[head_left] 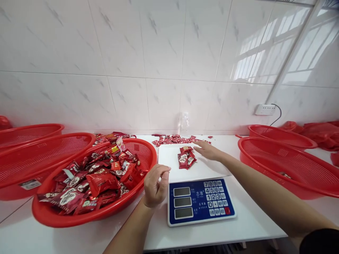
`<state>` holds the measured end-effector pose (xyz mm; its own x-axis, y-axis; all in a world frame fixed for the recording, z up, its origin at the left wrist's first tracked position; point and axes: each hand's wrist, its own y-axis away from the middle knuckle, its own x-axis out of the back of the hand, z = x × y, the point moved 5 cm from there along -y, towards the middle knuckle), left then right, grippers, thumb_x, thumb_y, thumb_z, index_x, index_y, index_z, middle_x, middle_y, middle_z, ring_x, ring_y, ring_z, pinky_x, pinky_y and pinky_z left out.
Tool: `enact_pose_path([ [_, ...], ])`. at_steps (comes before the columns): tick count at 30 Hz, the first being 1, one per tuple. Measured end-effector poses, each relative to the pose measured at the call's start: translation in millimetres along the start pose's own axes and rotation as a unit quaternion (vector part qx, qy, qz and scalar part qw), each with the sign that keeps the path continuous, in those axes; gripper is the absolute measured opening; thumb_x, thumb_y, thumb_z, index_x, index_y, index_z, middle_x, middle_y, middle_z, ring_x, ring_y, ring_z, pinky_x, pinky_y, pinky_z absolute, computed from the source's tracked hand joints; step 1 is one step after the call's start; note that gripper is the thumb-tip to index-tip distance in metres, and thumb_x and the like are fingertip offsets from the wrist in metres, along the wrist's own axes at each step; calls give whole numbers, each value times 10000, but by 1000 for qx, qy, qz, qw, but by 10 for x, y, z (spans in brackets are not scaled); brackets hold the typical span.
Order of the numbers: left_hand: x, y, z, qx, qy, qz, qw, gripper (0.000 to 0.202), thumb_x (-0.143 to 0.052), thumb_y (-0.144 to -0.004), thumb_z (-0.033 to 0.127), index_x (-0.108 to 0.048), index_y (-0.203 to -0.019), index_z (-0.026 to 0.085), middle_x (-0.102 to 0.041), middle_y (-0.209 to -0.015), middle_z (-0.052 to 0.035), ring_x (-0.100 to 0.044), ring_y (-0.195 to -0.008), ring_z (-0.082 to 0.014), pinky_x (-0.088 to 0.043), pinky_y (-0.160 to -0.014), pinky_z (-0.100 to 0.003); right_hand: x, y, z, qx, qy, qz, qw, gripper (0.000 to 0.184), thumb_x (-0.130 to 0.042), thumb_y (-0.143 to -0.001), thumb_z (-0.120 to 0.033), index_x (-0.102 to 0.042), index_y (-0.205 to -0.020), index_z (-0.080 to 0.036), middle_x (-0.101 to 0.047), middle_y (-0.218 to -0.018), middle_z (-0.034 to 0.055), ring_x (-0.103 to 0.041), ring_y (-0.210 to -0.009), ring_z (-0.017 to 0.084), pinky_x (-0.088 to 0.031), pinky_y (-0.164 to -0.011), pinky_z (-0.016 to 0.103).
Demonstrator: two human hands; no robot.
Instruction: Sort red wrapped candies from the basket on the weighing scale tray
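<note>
A white weighing scale [214,168] with a blue keypad panel [201,201] stands before me. Several small red candy packets [186,157] lie in a loose heap on its pan. My right hand [208,150] hovers at the heap's right side, fingers stretched out and nothing held. Beside the pan's front left corner is my left hand [156,185], its fingers loosely curled, with nothing visible in them. Just left of it, a red plastic basket [147,155] holds many red and maroon wrapped snack packets [102,183].
More red baskets stand at the left [53,158] and right [280,165]. Behind the scale lie small red patterned sachets [173,140] and a clear plastic bottle [184,123] by the tiled wall. A power strip [265,109] is on the wall; red bags [321,135] lie far right.
</note>
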<state>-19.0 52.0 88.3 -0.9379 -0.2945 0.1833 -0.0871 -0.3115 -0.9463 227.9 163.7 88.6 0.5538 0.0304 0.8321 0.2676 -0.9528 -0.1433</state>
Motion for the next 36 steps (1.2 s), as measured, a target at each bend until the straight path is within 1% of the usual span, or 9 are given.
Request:
enact_pose_path([
  [2,2,1,-17,3,-4,1,1000,157,-451,-876,140,-602,-914,159,-639,-797,-44,-604,-698,-144,-510,-629,-260,-13,74,52,-29,-19,-12,999,638,-352,-911,-610,-467,-1381,-194,-429,-1443,127,-368,-1341,315,-274,-1099,499],
  [6,2,-13,-13,-1,-4,-6,1000,152,-455,-871,134,-601,-906,161,-639,-790,-40,-597,-691,-141,-506,-635,-258,-28,347,-26,-16,-65,-25,997,643,-310,-910,-647,-351,-1445,-292,-361,-1495,30,-353,-1359,239,-323,-1102,407],
  [10,20,-32,8,-8,-4,-5,1000,151,-456,-868,144,-601,-907,162,-632,-763,-31,-591,-664,-140,-497,-610,-253,59,641,31,-10,-118,59,991,623,-366,-904,-627,-369,-1428,-290,-357,-1499,23,-293,-1390,222,-247,-1144,428],
  [16,-28,-19,85,-14,-5,-5,1000,140,-462,-866,139,-594,-906,164,-625,-760,-30,-588,-671,-139,-487,-607,-252,29,908,308,-29,-155,167,973,492,-424,-905,-561,-516,-1292,-272,-516,-1381,59,-445,-1296,239,-355,-1080,442],
  [21,13,-165,212,60,-2,-49,997,107,-501,-883,164,-598,-927,174,-638,-794,-30,-601,-712,-135,-502,-646,-251,68,966,324,-6,-142,225,964,412,-470,-890,-533,-596,-1176,-265,-623,-1245,62,-547,-1187,249,-409,-1026,447],
  [26,396,-576,86,179,-69,-145,971,134,-535,-884,233,-626,-974,191,-681,-880,-45,-647,-791,-164,-540,-713,-290,109,989,368,9,-137,238,961,369,-494,-872,-538,-637,-1096,-282,-680,-1130,52,-607,-1090,249,-488,-919,404],
  [30,625,-769,-472,286,-189,-294,892,165,-511,-856,268,-647,-897,185,-707,-876,-49,-664,-794,-196,-537,-699,-308,129,1060,455,-5,-134,258,957,355,-489,-867,-545,-646,-1060,-292,-710,-1035,51,-632,-1021,268,-494,-897,436],
  [33,660,-626,-968,359,-312,-461,749,219,-544,-814,280,-657,-975,183,-713,-953,-65,-662,-860,-224,-512,-763,-316,185,1186,497,-30,-146,303,941,310,-503,-858,-539,-652,-1005,-310,-714,-1010,57,-623,-1046,286,-450,-978,467],
  [36,597,-412,-1290,383,-388,-564,620,430,-543,-826,373,-590,-1191,151,-669,-1124,-141,-633,-992,-285,-473,-860,-368,209,1349,603,-82,-170,365,911,234,-500,-852,-537,-655,-911,-372,-708,-979,50,-614,-1060,307,-456,-993,474],
])
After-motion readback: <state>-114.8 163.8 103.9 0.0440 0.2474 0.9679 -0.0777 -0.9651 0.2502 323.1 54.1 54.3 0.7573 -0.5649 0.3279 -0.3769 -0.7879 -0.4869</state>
